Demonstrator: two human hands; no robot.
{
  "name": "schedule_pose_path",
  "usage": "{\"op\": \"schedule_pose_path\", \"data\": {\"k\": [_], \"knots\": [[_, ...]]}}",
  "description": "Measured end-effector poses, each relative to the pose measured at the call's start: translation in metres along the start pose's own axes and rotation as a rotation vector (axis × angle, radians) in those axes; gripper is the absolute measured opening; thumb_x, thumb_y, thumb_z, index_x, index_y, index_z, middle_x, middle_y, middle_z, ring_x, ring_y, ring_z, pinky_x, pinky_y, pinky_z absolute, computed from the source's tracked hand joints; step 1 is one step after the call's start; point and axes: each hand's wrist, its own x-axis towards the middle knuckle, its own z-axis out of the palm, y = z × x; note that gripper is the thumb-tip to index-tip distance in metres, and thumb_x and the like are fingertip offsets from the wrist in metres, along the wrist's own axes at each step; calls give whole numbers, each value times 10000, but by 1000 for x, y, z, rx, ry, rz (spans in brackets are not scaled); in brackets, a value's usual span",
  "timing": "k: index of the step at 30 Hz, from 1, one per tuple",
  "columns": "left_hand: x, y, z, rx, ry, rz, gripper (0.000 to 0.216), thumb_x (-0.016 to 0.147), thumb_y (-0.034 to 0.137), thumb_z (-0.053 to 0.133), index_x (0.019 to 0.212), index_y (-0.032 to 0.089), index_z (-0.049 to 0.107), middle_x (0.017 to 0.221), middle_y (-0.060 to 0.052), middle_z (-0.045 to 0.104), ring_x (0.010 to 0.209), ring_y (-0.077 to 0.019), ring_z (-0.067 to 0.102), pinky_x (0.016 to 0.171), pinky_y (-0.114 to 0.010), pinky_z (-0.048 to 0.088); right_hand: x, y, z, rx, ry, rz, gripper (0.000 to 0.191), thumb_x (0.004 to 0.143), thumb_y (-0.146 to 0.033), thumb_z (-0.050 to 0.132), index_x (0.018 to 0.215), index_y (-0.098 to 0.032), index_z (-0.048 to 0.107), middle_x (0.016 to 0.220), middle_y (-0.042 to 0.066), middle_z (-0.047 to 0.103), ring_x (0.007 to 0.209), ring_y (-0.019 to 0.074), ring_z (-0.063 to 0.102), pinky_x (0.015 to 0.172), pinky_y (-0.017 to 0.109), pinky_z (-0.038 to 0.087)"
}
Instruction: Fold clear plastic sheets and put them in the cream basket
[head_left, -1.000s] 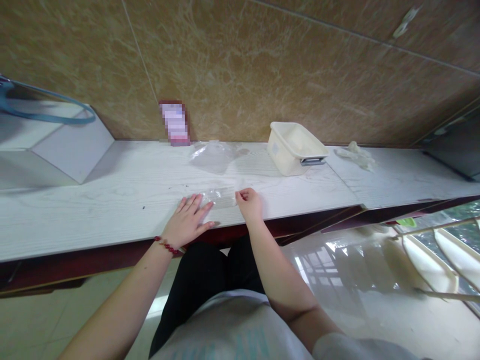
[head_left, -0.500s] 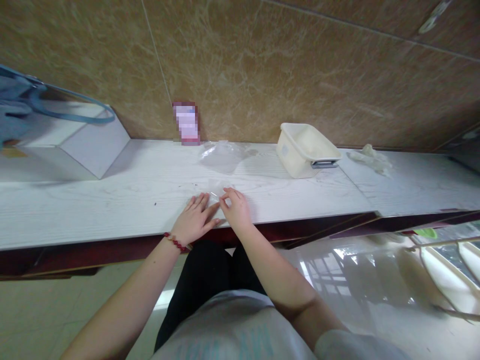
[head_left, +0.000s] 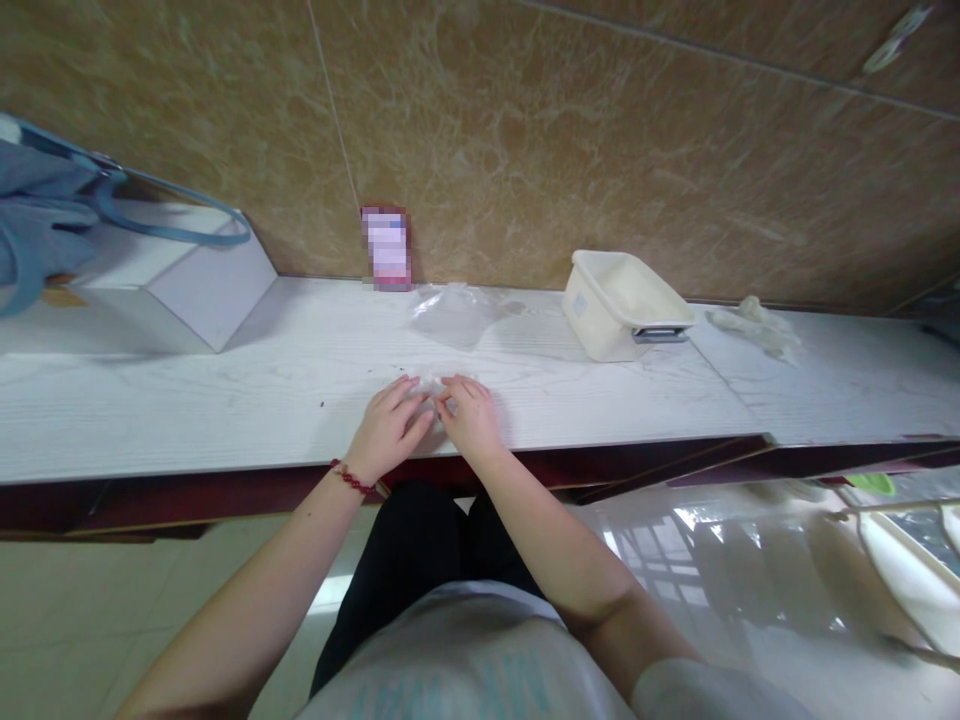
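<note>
A small piece of clear plastic, likely a little bag (head_left: 430,384), lies on the white wood-grain counter (head_left: 247,410) near its front edge, mostly covered by my fingers. My left hand (head_left: 390,428), with a red bead bracelet at the wrist, rests over its left side, fingers stretched out and the thumb apart. From the right, my right hand (head_left: 471,412) pinches the plastic between thumb and forefinger. Just behind the hands lies a larger clear plastic bag (head_left: 454,317), flat on the counter.
A cream plastic bin (head_left: 600,325) with a grey handle stands at the back right, and crumpled plastic (head_left: 761,328) lies beyond it. A phone (head_left: 388,250) leans on the marbled wall. On the left is a white box (head_left: 202,290) with a blue bag (head_left: 49,210).
My left hand has drawn its fingers in from a flat spread, closer to the right hand. The small plastic looks more bunched between the hands. The view has shifted slightly left.
</note>
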Motion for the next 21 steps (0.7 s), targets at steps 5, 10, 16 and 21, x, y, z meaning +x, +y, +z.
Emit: {"op": "schedule_pose_path", "data": {"k": [5,10,16,21], "knots": [[21,11,-10,-368,108,-249,335,841,364,341,944,151,578,994,-97,592,984,-194,533,915,-383,407,1,0,-1,-1,5,17,105,750,-150,519,796,-214,589,1050,3,621,1069,136,489,948,308,351],[40,18,-9,-947,115,-705,241,790,384,418,939,198,453,738,3,547,672,-147,606,653,-344,513,2,-1,-5,-23,-13,41,114,768,-169,497,806,-218,593,1063,11,614,1083,137,480,953,321,341],[53,15,-7,-1071,28,-783,334,700,329,564,992,202,460,616,45,532,603,-117,581,655,-331,508,2,-1,-5,-12,-11,16,110,777,-180,484,799,-215,586,1040,10,617,1074,139,475,956,305,333],[59,5,-11,-972,-63,-751,257,567,228,643,799,121,610,686,-13,612,602,-104,568,709,-306,487,2,4,-5,-56,64,63,260,751,-226,521,1006,-181,542,1151,61,539,1115,170,424,960,316,310]]}}
